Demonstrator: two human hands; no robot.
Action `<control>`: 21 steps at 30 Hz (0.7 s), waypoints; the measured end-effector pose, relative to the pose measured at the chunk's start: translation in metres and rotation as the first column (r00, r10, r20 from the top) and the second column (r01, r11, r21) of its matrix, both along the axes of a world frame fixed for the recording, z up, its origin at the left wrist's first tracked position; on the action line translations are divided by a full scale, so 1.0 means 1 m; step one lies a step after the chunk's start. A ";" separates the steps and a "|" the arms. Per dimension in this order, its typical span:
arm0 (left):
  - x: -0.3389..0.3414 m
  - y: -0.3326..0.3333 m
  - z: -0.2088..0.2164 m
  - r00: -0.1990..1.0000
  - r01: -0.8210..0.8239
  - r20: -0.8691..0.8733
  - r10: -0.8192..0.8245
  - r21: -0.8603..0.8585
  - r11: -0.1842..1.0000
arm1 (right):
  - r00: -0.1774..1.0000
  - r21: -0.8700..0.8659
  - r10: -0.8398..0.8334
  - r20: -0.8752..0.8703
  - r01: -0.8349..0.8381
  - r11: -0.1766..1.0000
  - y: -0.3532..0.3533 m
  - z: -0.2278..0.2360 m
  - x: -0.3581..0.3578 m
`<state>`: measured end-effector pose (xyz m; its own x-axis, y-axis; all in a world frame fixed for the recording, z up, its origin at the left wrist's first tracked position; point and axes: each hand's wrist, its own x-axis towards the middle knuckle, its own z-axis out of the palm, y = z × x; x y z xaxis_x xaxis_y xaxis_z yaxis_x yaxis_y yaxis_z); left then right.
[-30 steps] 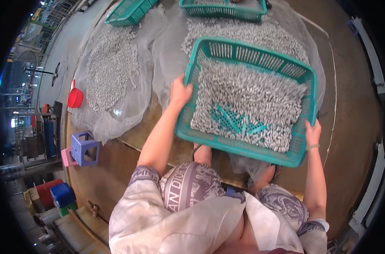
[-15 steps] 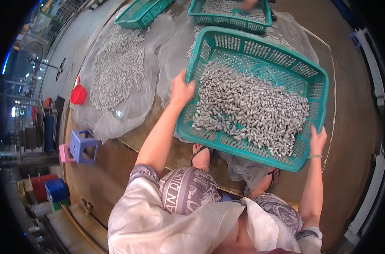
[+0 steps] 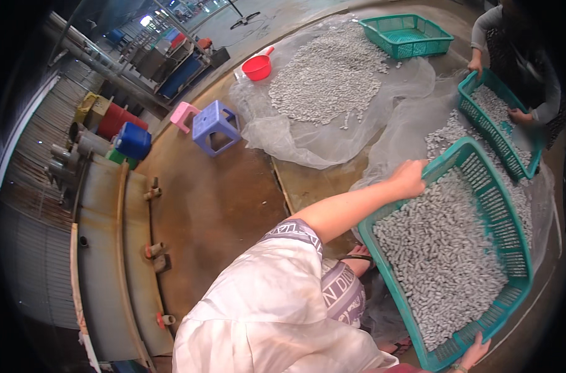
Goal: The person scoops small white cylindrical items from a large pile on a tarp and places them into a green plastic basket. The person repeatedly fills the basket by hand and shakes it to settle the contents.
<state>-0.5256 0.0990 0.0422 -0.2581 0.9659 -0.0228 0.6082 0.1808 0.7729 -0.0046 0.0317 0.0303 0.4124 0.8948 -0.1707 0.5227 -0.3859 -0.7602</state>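
Note:
A green plastic mesh basket (image 3: 499, 208) hangs tilted in front of me at the right. Inside it, small grey-white oblong pieces (image 3: 441, 261) cover most of the bottom. My left hand (image 3: 410, 179) is closed on the rim at its far left corner. Near the basket's lower corner, my right hand (image 3: 476, 353) grips the rim, partly cut off by the picture's edge. Beyond it, loose pieces lie on a pale net sheet (image 3: 389, 140).
A person (image 3: 532, 74) at the far right holds another green basket (image 3: 491, 130) of pieces. A heap (image 3: 329, 78) lies on the netting, beside a red scoop (image 3: 257, 67) and a third green basket (image 3: 407, 46). Blue (image 3: 214, 127) and pink stools (image 3: 183, 116) stand left; pipe stubs (image 3: 165, 320) jut nearby.
The view has turned left, so the heap, stools and scoop appear farther right. The held basket has shifted to the right side of the picture and looks more steeply angled; both hands keep hold.

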 end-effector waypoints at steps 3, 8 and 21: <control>0.003 -0.037 -0.032 0.996 -0.022 0.092 -0.004 0.274 0.961 | 0.976 0.210 0.031 0.214 -0.077 0.975 -0.045 -0.019 -0.022; 0.001 -0.010 -0.039 0.999 -0.034 0.003 0.034 -0.010 0.999 | 0.917 0.211 0.187 0.352 -0.272 0.939 -0.030 0.032 -0.035; -0.036 -0.042 -0.094 0.944 0.140 -0.197 -0.263 -0.483 0.864 | 0.951 -0.191 0.270 -0.150 -0.296 0.936 -0.044 0.000 -0.042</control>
